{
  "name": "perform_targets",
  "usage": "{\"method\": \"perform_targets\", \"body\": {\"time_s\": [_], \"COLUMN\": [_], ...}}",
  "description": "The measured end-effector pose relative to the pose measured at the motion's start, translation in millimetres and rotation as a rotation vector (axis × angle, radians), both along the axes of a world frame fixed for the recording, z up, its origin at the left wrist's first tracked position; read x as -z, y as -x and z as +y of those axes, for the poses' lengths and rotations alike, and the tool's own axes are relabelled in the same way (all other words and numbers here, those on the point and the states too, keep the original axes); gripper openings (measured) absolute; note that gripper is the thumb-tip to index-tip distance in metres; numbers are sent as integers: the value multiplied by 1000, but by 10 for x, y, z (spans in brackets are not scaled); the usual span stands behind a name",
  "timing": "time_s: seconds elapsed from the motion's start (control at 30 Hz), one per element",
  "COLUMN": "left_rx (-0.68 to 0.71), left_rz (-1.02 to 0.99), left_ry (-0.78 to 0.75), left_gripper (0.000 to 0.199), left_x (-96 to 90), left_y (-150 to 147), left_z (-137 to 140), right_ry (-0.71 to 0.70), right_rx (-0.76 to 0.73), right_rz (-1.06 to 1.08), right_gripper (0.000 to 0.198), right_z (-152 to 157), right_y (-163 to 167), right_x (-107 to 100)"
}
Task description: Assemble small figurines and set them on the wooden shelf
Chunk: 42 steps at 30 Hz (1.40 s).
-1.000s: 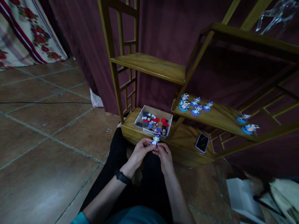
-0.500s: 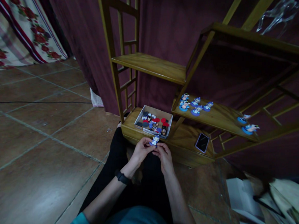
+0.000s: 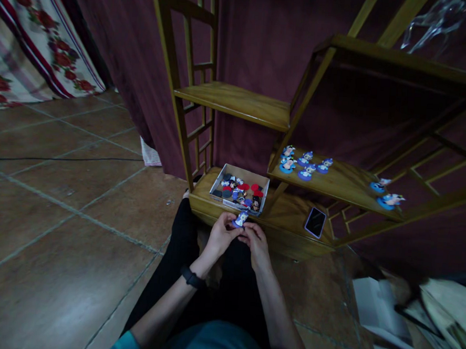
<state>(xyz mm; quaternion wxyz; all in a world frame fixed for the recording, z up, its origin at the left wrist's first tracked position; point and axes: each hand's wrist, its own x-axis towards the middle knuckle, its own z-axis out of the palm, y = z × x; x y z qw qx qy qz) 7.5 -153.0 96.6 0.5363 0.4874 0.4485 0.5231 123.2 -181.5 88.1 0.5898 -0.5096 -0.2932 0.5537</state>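
Between my two hands, just in front of the box, is a small purple-and-white figurine (image 3: 241, 219) on a round purple base. My left hand (image 3: 221, 236) is closed, thumb and fingers pinching the base from the left. From the right, my right hand (image 3: 256, 241) also has its fingers closed at the base's edge. Beyond them an open cardboard box (image 3: 264, 186) holds a jumble of figurine parts and round red, black and purple bases. Several finished-looking figurines, such as a purple one (image 3: 307, 172) and a blue-based one (image 3: 287, 165), stand on the shelf to the right.
A wooden shelf unit (image 3: 237, 105) rises ahead, before a dark red curtain (image 3: 256, 55). A phone (image 3: 315, 222) lies on its low board at right. Two more figurines (image 3: 390, 200) stand at the shelf's right end. White boxes (image 3: 380, 307) lie on the tiled floor.
The figurine has tilted slightly to the right in my fingers, and its base has turned a little. My hands stay in nearly the same place.
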Motion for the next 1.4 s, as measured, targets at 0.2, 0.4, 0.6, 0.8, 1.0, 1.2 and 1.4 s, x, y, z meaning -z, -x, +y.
{"method": "perform_targets", "body": {"time_s": [0.2,0.4,0.6,0.8,1.0,1.2,1.4], "left_rx": [3,5,-28,-56,-49,-6,25], "left_rz": [46,127,287,483,589,599,571], "left_ry": [-14,-34,-136,-247,-311,-321,-334], "left_gripper": [39,37,34,32,29,31,32], "left_x": [21,1,16,-22,-116,-165,-185], "left_y": [4,10,18,24,19,8,-6], "left_z": [-1,-14,-22,-49,-93,-139,-168], "right_ry": [3,-8,-20,-20,-35,-56,-37], "right_rx": [6,3,-17,-21,-19,-11,11], "right_rz": [-9,-21,-26,-22,-12,-15,-20], "right_gripper": [19,18,17,17,15,18,17], "right_z": [-2,-6,-8,-7,-14,-4,-10], "right_y": [3,5,2,12,30,29,29], "right_x": [-13,-17,-26,-39,-75,-52,-65]}}
